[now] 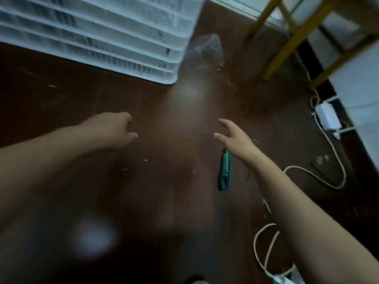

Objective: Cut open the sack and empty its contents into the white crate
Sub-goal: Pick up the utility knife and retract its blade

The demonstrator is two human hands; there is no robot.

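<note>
Brown floor [164, 103] lies under both hands. The left hand [121, 128] hovers with its fingers loosely curled, holding nothing. The right hand [233, 138] has its fingers straight and spread apart, also empty, its wrist over the tip of a green cutter [225, 173] that lies on the floor. The white crate [102, 33] stands beyond, with a blurred clear bag [208, 50] beside its corner.

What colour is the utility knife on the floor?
Green, with some black; the utility knife shows in the head view.
</note>
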